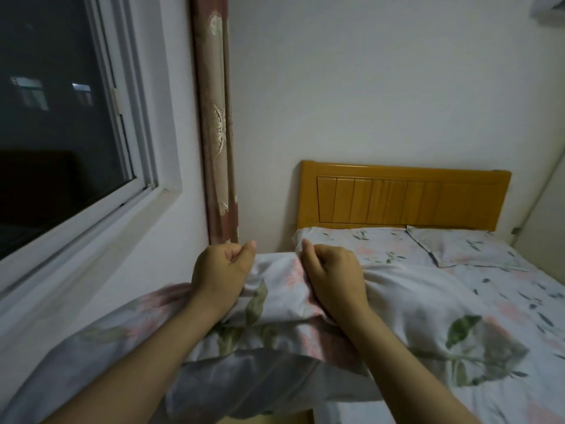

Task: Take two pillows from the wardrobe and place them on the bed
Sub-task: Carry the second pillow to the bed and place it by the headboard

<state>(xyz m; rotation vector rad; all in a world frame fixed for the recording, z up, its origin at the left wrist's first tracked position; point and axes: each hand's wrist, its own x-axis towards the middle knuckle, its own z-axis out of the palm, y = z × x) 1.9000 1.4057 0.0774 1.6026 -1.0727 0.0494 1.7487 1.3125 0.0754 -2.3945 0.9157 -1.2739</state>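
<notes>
A floral pillow (275,304) with pink blooms and green leaves is held in front of me, over the left side of the bed (489,301). My left hand (221,276) grips its upper left part with fingers curled into the fabric. My right hand (334,276) grips the cloth just to the right. A second pillow (467,249) in the same print lies flat at the head of the bed, on the right below the wooden headboard (403,195). The floral sheet covers the mattress.
A window (61,117) with a white frame and sill fills the left wall. A brown patterned curtain (217,123) hangs in the corner beside the headboard. A narrow gap separates the bed from the window wall. The white wall rises behind the headboard.
</notes>
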